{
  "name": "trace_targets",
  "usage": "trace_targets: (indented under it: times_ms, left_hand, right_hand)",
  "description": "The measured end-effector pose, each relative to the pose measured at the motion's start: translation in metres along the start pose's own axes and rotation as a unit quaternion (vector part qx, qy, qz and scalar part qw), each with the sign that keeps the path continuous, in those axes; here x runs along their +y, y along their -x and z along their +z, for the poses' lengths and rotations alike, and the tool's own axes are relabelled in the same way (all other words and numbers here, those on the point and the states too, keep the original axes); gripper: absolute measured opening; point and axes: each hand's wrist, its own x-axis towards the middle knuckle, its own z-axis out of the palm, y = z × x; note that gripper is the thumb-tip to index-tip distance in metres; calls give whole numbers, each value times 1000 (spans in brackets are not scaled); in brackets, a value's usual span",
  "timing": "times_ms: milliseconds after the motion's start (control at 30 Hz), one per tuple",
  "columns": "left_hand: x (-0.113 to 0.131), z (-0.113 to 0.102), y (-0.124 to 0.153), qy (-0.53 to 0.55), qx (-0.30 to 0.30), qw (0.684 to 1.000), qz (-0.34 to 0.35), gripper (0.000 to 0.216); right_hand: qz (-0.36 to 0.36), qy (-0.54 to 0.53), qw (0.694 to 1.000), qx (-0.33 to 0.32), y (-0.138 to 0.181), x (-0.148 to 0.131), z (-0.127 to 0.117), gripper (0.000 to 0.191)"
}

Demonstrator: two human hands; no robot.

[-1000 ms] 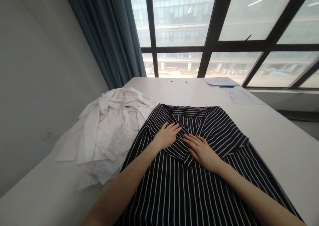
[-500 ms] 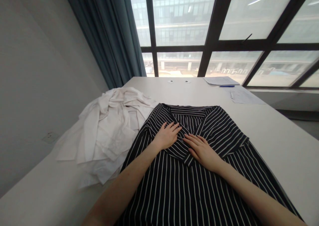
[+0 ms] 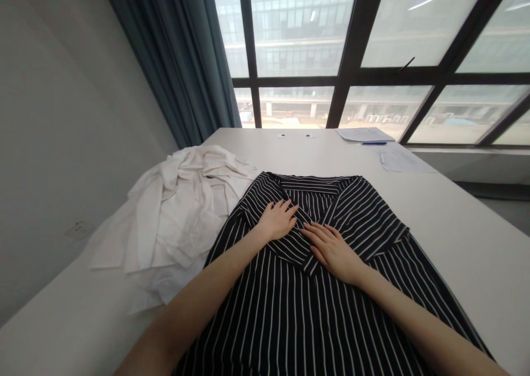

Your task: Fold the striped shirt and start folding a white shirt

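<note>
Striped shirt (image 3: 290, 310) flat lengthwise, collar toward window (image 3: 372, 33) (away from wearer).

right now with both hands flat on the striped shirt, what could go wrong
1. The left hand and right hand press beside the folded collar of the striped shirt; uneven pressure could set a crease there.
2. The shirt's edge lies against the white garment pile, which sits close to the table edge; tugging the shirt might drag it off.

A crumpled white garment heap (image 3: 178, 221) blocks the left, touching the striped shirt (image 3: 290, 315); right of the shirt the table (image 3: 459, 238) lies open, papers (image 3: 403, 160) and pen (image 3: 374, 143) well back.
</note>
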Motion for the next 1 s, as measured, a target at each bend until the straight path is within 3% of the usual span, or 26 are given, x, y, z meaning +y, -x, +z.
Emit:
trace_targets:
  times_ms: [200, 433, 1000]
  left_hand:
    - [-17, -3, -25, -18, -44, 999, -24, 57]
    - [-42, 2, -37, -16, -51, 996, -70, 66]
    - [-44, 13, -37, 9, -14, 997, -69, 67]
  right_hand:
    - [0, 0, 1000, 0, 0, 0, -1, 46]
    - [-1, -1, 1000, -1, 0, -1, -3, 47]
    - [41, -133, 989, -55, -3, 7, -20, 46]
